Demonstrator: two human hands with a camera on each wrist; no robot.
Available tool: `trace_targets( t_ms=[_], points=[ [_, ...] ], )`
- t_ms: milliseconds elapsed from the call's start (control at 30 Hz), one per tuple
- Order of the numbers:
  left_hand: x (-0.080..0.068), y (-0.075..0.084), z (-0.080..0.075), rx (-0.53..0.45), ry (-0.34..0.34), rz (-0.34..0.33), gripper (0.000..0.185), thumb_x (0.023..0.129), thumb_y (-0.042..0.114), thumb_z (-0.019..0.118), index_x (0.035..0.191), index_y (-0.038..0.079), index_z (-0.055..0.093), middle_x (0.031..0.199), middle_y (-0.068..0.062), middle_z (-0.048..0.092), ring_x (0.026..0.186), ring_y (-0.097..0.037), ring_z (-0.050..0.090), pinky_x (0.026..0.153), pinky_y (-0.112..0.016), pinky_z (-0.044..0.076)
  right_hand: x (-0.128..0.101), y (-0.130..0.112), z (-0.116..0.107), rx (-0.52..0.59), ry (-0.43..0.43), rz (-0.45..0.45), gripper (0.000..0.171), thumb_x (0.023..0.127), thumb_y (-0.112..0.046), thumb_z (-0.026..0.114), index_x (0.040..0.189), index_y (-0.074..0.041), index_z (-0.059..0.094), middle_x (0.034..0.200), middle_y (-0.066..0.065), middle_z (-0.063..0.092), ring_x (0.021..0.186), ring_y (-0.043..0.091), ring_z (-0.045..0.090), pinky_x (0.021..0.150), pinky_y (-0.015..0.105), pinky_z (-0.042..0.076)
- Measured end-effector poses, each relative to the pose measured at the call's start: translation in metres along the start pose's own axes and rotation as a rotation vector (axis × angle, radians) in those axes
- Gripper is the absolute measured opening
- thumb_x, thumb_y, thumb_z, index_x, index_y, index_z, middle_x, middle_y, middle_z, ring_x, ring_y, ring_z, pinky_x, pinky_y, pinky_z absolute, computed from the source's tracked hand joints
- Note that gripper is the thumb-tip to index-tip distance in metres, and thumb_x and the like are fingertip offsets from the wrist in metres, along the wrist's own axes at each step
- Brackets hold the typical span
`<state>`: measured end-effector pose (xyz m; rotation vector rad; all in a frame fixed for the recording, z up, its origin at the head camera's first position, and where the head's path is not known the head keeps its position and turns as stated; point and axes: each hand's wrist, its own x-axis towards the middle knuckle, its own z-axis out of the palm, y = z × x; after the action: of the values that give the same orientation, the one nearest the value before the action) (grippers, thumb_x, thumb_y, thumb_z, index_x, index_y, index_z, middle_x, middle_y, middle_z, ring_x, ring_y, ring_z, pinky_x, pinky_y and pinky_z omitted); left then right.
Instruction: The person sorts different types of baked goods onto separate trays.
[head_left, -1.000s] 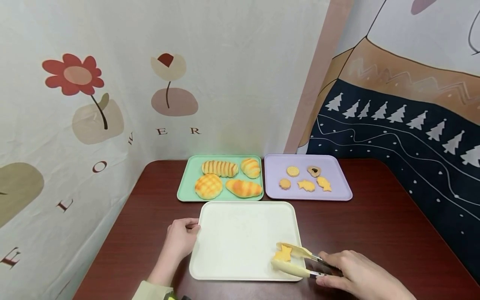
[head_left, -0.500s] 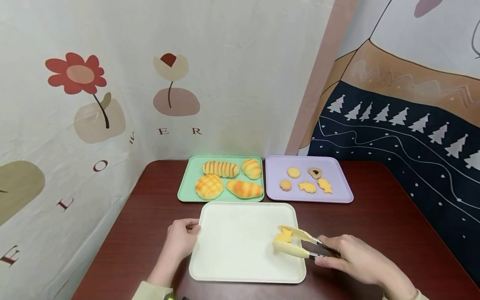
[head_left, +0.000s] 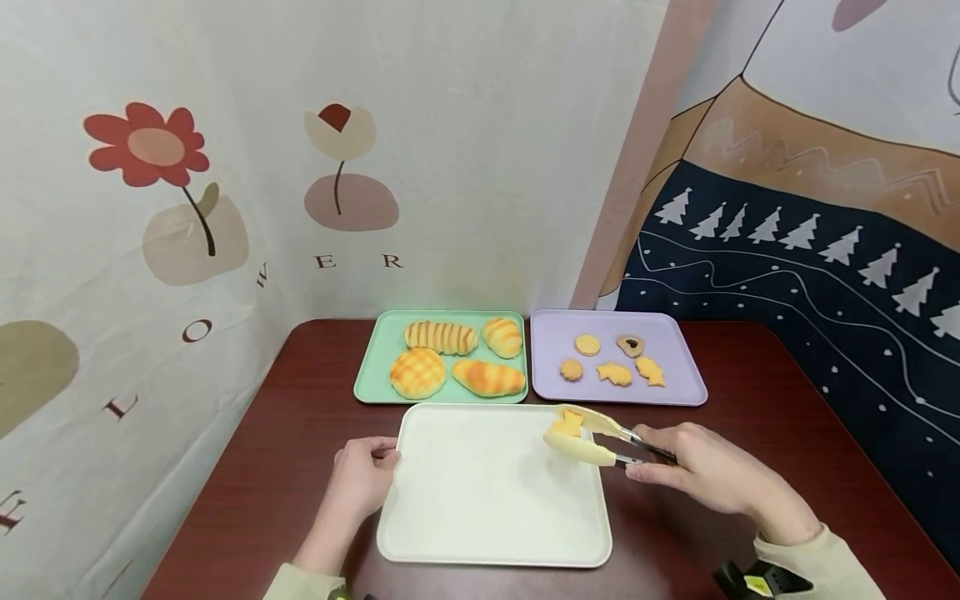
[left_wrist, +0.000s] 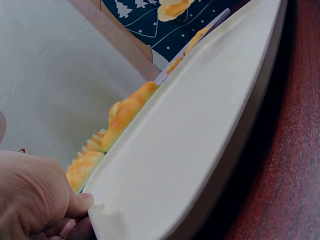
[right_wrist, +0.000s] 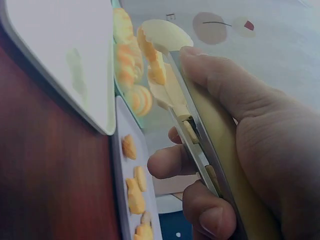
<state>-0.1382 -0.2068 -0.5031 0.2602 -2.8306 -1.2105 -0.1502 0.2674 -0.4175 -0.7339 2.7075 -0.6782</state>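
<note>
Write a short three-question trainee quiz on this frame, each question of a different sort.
1. True or false: the right hand grips yellow tongs that pinch a star-shaped yellow cookie.
2. What does the left hand hold? A) green tray B) white rectangular tray C) purple tray
3. How many bread pieces lie on the mint-green plastic tray?

Key: 1 true. 2 B, at its left edge. 3 four.

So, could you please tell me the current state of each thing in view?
White tray: bare, left hand grips its left edge.
Tongs: squeezed by right hand, pinching star cookie.
Green tray: holds four breads.
Purple tray: holds five cookies.
</note>
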Motion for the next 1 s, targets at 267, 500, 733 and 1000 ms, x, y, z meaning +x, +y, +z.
trace_targets(
  t_ms=[267,500,733,1000],
  points=[
    [-0.001,0.001,-0.001,-0.004,-0.005,-0.004,0.020,0.099,0.006,0.070,0.116,0.000,0.079,0.093,-0.002,0.076,0.087,-0.021,0.071,0.074,-0.039,0.058,0.015,0.002,-0.012,-0.020,0.056,0.037,0.080,0.097,-0.063,0.067,0.142,0.003,0.064,0.121,0.010,0.074,0.097,0.013,0.066,0.082,0.038,0.059],
    [-0.001,0.002,0.000,-0.005,-0.004,0.005,0.020,0.098,0.006,0.071,0.115,-0.001,0.079,0.093,-0.003,0.076,0.087,-0.021,0.072,0.075,-0.041,0.058,0.024,0.013,-0.017,-0.048,0.103,0.047,0.082,0.098,-0.063,0.066,0.142,0.006,0.063,0.142,0.021,0.063,0.131,0.036,0.061,0.103,0.058,0.050],
    [-0.001,0.002,0.000,-0.005,0.002,0.007,0.019,0.098,0.006,0.071,0.114,0.000,0.079,0.093,-0.003,0.076,0.086,-0.021,0.071,0.075,-0.040,0.058,0.038,0.021,-0.021,-0.051,0.117,0.063,0.086,0.098,-0.064,0.066,0.144,0.008,0.060,0.144,0.023,0.061,0.119,0.031,0.063,0.099,0.055,0.054],
    [-0.001,0.001,-0.001,-0.004,-0.004,-0.016,0.020,0.099,0.006,0.070,0.116,0.000,0.079,0.094,-0.003,0.076,0.090,-0.022,0.071,0.075,-0.039,0.058,0.056,0.030,-0.026,-0.051,0.106,0.077,0.088,0.098,-0.064,0.066,0.145,0.010,0.058,0.143,0.026,0.061,0.115,0.031,0.063,0.096,0.051,0.056]
  ],
)
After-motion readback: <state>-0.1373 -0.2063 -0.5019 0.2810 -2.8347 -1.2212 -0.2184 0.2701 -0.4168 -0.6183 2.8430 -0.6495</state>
